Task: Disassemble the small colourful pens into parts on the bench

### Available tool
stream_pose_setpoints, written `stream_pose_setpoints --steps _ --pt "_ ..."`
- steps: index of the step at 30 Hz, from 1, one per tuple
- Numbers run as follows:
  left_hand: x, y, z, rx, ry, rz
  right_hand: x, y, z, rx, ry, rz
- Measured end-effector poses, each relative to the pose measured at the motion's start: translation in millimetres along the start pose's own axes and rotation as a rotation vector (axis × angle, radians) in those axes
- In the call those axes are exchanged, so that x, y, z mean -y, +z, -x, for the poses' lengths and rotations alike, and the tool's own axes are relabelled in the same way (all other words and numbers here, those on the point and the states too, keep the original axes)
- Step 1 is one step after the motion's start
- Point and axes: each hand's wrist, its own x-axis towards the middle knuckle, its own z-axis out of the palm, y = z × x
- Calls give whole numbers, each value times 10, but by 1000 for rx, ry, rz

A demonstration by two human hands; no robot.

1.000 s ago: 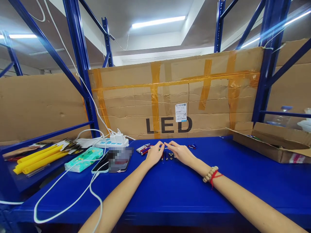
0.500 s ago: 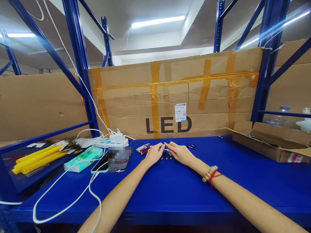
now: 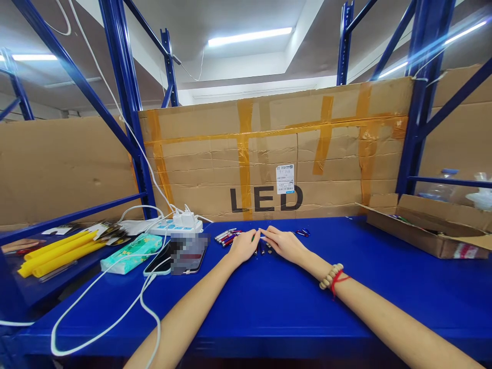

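My left hand (image 3: 243, 247) and my right hand (image 3: 283, 243) meet over the blue tabletop, fingertips pinched together. Between them is something small, with a bit of white and a bit of green showing; the fingers hide most of it. Beside my left hand lies a pile of slim shiny tubes (image 3: 226, 237) in red, purple and silver. A few small dark pieces (image 3: 263, 249) lie under and between the hands. Past my right hand is a little group of dark blue and red pieces (image 3: 303, 232), too small to name.
Left of my hands are phones (image 3: 158, 260), a green tissue pack (image 3: 132, 252), a power strip (image 3: 163, 225) and loose white cables. Yellow tubes (image 3: 63, 251) lie farther left, near what looks like another person's hand (image 3: 21, 246). An open cardboard box (image 3: 430, 241) stands right.
My hands stay pinched together in nearly the same place; a bit of green now shows at the left fingertips. A skin-toned shape, seemingly another person's hand, has appeared at the left edge.
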Motion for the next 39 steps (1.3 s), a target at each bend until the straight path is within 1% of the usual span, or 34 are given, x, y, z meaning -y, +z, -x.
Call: stream_pose_setpoints --steps 3,6,11,17,27,39 --pt "-16 -24 9 0 9 -85 20 -26 5 15 9 -11" --pt "-30 -43 11 3 9 -169 31 -36 16 -6 38 -50" --pt "-37 -56 4 33 35 -262 13 4 24 -24 44 -69" --pt "-30 -52 1 36 38 -274 -19 50 17 -13 21 -39" --pt "-31 -48 2 31 50 -279 -1 -2 16 23 7 -19" --pt "-46 -56 6 35 45 -300 -18 14 16 23 8 -25"
